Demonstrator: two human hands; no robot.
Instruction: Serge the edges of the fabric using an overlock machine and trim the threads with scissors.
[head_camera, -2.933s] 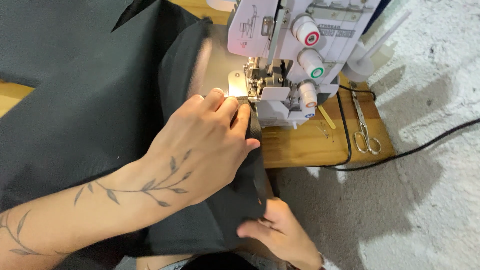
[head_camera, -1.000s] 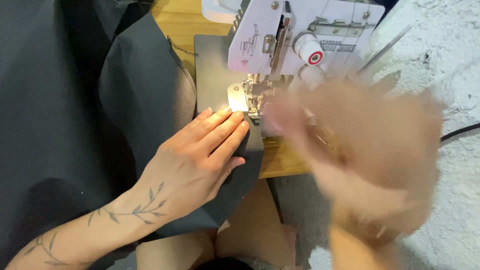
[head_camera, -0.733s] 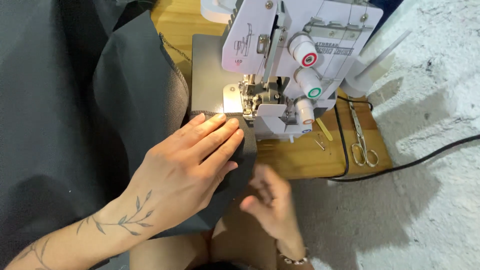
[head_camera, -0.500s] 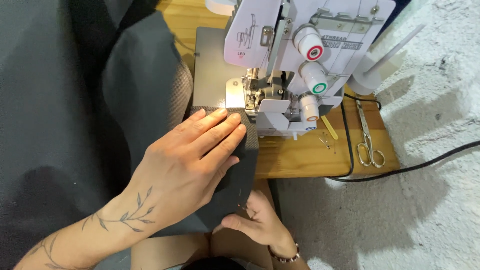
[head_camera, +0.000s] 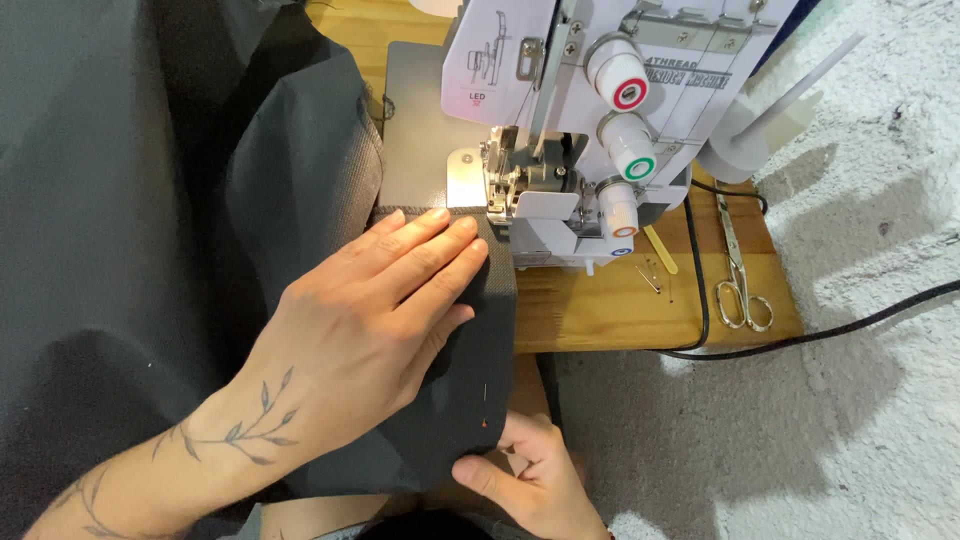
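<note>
Dark grey woven fabric panel (head_camera: 300, 190) lies over the left of the wooden worktop (head_camera: 610, 300), its folded strip running up to the presser foot (head_camera: 500, 205) of the white overlock sewing machine (head_camera: 560, 110).

Left hand (head_camera: 370, 330) lies flat on the strip just before the foot, palm down, fingers (head_camera: 440, 250) extended and close together, gripping nothing, only pressing. The fingertips sit very near the foot.

Right hand (head_camera: 530, 475) is at the strip's near end, below the worktop edge, fingers curled and pinching the fabric's lower corner. Just above that pinch a thin pin with an orange head (head_camera: 485, 405) stands in the cloth.

Right of the machine on the worktop: a yellow slim tool (head_camera: 660, 250), loose pins (head_camera: 650, 280), steel scissors (head_camera: 738, 270). A black cable (head_camera: 820, 335) runs off across the pale rough floor (head_camera: 850, 430).

Risks, as judged from here:
- fingertips so close to the foot could be caught if the cloth feeds faster than the hand draws back;
- the pin, left in, could reach the knife or needles and break one;
- uneven pull between the two hands could skew the seam edge;
- the bulk of loose fabric hanging left could drag the strip off line.
</note>
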